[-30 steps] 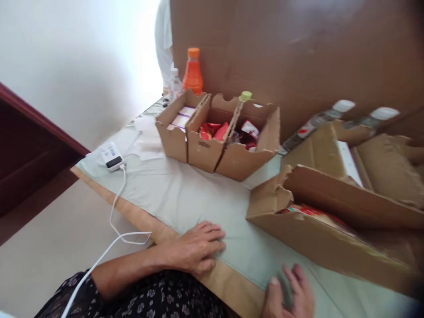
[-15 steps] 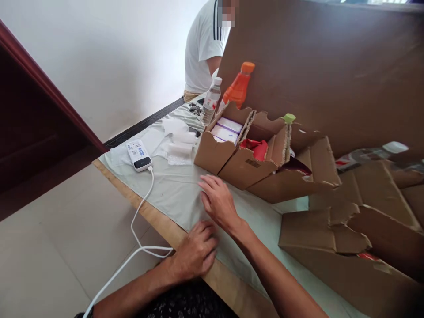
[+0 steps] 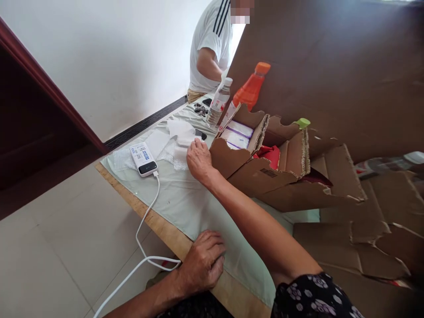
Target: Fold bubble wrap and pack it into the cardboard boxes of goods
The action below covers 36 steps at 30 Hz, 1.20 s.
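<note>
My right hand [image 3: 199,160] reaches over the cloth to a pile of white wrapping pieces [image 3: 180,140], some of them bubble wrap. Its fingers stretch forward at the right edge of the pile; the fingertips partly overlap it, and I cannot tell if they touch it. Nothing shows in its grip. My left hand [image 3: 206,261] rests at the wooden table edge, fingers curled in, with nothing visible inside them. Left of the wrapping lies a white power bank [image 3: 143,159] with a dark display. A white cable [image 3: 145,207] runs from it past the table edge.
Cardboard bins [image 3: 228,162] holding white-and-purple packs [image 3: 239,132] and a red packet [image 3: 270,155] stand at right. Behind are a water bottle [image 3: 219,104], an orange bottle [image 3: 251,90] and a large cardboard panel [image 3: 331,79]. A person in a white shirt [image 3: 212,39] is at the far end.
My right hand has moved forward, away from my left hand, to the white wrapping. My left hand stays at the table edge. The view has shifted slightly.
</note>
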Tool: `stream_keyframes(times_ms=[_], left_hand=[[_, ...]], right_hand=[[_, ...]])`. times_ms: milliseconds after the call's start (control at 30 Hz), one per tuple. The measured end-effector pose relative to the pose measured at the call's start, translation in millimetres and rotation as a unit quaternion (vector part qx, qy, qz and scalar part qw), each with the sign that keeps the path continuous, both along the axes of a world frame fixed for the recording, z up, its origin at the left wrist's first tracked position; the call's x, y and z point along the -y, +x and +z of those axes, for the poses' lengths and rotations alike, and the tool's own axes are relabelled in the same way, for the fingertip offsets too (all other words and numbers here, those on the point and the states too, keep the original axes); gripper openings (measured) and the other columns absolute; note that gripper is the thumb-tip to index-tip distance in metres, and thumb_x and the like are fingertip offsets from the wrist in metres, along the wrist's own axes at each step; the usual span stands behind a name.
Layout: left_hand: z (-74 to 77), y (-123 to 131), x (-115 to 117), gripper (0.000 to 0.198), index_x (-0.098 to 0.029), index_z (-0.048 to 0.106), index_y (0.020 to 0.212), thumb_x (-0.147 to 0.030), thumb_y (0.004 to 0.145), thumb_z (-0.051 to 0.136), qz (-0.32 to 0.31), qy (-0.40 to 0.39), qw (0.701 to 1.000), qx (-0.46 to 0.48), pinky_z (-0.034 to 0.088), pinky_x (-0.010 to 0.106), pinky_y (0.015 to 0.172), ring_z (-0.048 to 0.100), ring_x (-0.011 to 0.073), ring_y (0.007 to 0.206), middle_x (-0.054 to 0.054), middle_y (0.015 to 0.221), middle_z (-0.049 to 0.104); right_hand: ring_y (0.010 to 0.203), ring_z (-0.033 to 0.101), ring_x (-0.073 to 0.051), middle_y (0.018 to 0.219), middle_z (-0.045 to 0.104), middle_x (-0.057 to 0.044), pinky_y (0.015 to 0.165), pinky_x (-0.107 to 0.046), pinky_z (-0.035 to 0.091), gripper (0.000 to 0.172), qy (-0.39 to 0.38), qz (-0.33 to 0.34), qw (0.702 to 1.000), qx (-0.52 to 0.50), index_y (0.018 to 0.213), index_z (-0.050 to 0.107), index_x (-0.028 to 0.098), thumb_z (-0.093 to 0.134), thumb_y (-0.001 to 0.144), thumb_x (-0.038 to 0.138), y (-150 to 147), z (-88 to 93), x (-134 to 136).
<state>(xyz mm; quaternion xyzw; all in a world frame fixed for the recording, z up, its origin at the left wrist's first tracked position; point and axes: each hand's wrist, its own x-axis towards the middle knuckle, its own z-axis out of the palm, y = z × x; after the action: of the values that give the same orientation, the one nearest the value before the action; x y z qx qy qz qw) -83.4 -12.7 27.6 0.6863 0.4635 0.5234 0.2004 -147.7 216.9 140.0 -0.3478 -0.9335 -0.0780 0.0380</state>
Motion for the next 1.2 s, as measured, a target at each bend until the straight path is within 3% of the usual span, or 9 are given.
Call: stream_keyframes(times_ms=[100,300,400,500,600,733,833,1033,1200], left_hand=[[-0.2,0,2,0.030,-0.015,0.069,0.110,-0.005,0.085,0.057,0.013,-0.002,1.000,0.013,0.059,0.045,0.099,0.068,0.0281,0.114,0.014,0.109,0.075],[-0.9,-7,5,0.042,-0.017,0.068,0.124,-0.008,0.084,0.057,0.025,-0.063,0.995,0.071,0.055,0.046,0.106,0.066,0.0275,0.122,0.016,0.128,0.071],[7.7,-8,8,0.043,-0.015,0.069,0.125,-0.017,0.083,0.060,0.040,-0.168,0.975,0.141,0.053,0.048,0.108,0.066,0.0308,0.124,0.016,0.129,0.072],[20.0,0,17,0.028,-0.016,0.074,0.106,-0.029,0.084,0.062,0.054,-0.326,0.911,0.245,0.056,0.046,0.100,0.071,0.0318,0.111,0.012,0.108,0.078],[27.9,12,31,0.033,-0.019,0.073,0.108,-0.028,0.077,0.065,0.055,-0.380,0.855,0.349,0.054,0.042,0.101,0.071,0.0288,0.109,0.008,0.104,0.078],[32.9,15,43,0.075,-0.020,0.059,0.137,-0.020,0.062,0.065,0.001,-0.405,0.814,0.416,0.051,0.037,0.103,0.065,0.0259,0.120,0.010,0.123,0.072],[39.9,16,38,0.083,-0.016,0.048,0.145,-0.033,0.066,0.067,-0.033,-0.448,0.793,0.411,0.053,0.038,0.096,0.065,0.0264,0.117,0.016,0.130,0.066],[55.5,44,13,0.083,-0.011,0.047,0.145,-0.044,0.073,0.073,-0.006,-0.445,0.874,0.194,0.045,0.025,0.066,0.057,0.0133,0.072,0.000,0.086,0.061],[63.3,55,-11,0.068,-0.014,0.050,0.146,-0.034,0.082,0.062,0.019,-0.305,0.952,0.004,0.043,0.025,0.065,0.053,0.0125,0.067,-0.002,0.083,0.059]], right_hand=[[0.148,0.043,-0.032,0.149,0.058,-0.024,0.115,-0.048,0.037,0.044,0.074,0.023,0.991,-0.112,0.138,0.060,0.000,0.039,0.099,0.003,35,17.7,41],[0.137,0.059,-0.030,0.132,0.072,-0.015,0.110,-0.045,0.046,0.039,0.136,0.047,0.938,-0.315,0.131,0.063,0.015,0.062,0.093,0.005,183,32.2,134],[0.132,0.064,-0.030,0.122,0.076,-0.013,0.109,-0.044,0.049,0.040,0.124,-0.002,0.931,-0.343,0.126,0.067,0.016,0.066,0.089,0.001,265,16.0,175],[0.132,0.064,-0.030,0.118,0.077,-0.012,0.109,-0.044,0.050,0.037,0.121,-0.078,0.936,-0.320,0.125,0.069,0.017,0.065,0.091,0.003,338,-9.2,216],[0.132,0.064,-0.030,0.113,0.078,-0.010,0.108,-0.045,0.052,0.026,0.123,-0.135,0.936,-0.300,0.114,0.070,0.018,0.063,0.093,0.006,395,-35.1,254],[0.133,0.064,-0.031,0.109,0.079,-0.008,0.107,-0.049,0.054,0.022,0.138,-0.209,0.920,-0.303,0.105,0.070,0.019,0.057,0.093,0.005,440,-61.4,288],[0.133,0.063,-0.031,0.110,0.079,-0.007,0.107,-0.052,0.055,0.024,0.141,-0.244,0.903,-0.323,0.101,0.070,0.021,0.053,0.092,0.006,451,-71.3,301],[0.132,0.064,-0.032,0.112,0.079,-0.008,0.105,-0.054,0.056,0.023,0.163,-0.285,0.885,-0.332,0.100,0.069,0.023,0.054,0.091,0.008,460,-67.4,316],[0.135,0.061,-0.034,0.119,0.077,-0.011,0.109,-0.055,0.050,0.016,0.242,-0.347,0.868,-0.261,0.096,0.069,0.023,0.059,0.089,0.011,481,-77.6,329]])
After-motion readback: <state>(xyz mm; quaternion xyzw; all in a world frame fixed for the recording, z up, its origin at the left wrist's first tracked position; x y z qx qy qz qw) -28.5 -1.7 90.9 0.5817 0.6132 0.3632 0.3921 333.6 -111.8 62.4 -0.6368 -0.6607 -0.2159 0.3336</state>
